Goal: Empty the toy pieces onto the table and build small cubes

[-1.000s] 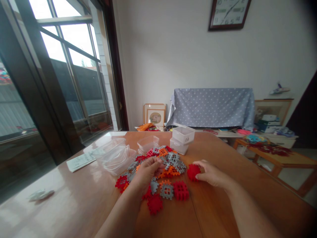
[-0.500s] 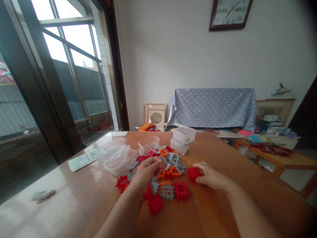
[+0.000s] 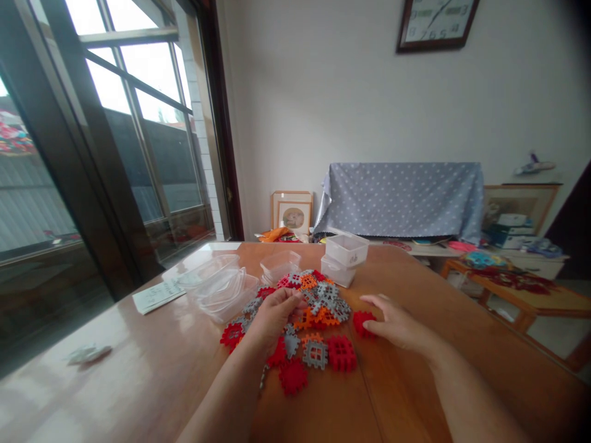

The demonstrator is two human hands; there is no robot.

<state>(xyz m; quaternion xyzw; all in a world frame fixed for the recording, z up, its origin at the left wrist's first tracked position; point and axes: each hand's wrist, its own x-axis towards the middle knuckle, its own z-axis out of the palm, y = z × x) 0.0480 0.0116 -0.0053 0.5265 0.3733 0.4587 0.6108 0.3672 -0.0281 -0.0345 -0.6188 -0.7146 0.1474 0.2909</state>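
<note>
Red, grey and orange notched plastic pieces (image 3: 327, 298) lie heaped on the wooden table. My left hand (image 3: 279, 314) is over the left part of the heap, thumb and fingers pinched together; whatever is between them is too small to make out. To the right of the heap, my right hand (image 3: 394, 323) has its fingers apart, the thumb touching a small red stack (image 3: 364, 323) that rests on the table. A larger red stack (image 3: 342, 354) stands beside a grey square piece (image 3: 315, 354), with a flat red piece (image 3: 293, 376) nearer the front.
Two stacked clear boxes (image 3: 344, 255) stand behind the heap. Clear containers and lids (image 3: 224, 292) lie at its left, beside a written paper (image 3: 158, 296). A small pale packet (image 3: 89, 354) is at the far left. A low wooden stand (image 3: 530, 286) is beyond the table's right edge.
The fingers of my right hand have opened away from the small red stack, leaving the thumb against it. My left hand keeps its pinch. The view has shifted slightly.
</note>
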